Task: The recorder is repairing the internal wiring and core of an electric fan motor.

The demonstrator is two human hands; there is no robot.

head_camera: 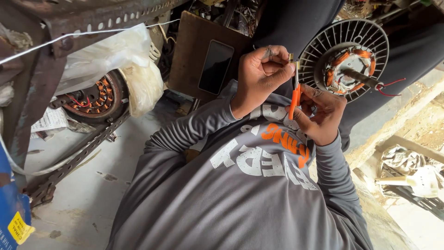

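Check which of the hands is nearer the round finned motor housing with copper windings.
Right. The right hand sits just below the round finned motor housing, gripping an orange-handled tool. The left hand is farther off to the housing's left, pinching the tool's tip.

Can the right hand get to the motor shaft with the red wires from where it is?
Probably yes: the right hand, gripping the orange-handled tool, sits just beside the ribbed motor housing, and nothing lies between it and the shaft. It would have to free the tool first.

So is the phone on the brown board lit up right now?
No, the phone lying on the brown board shows a plain dark screen with only a faint reflection.
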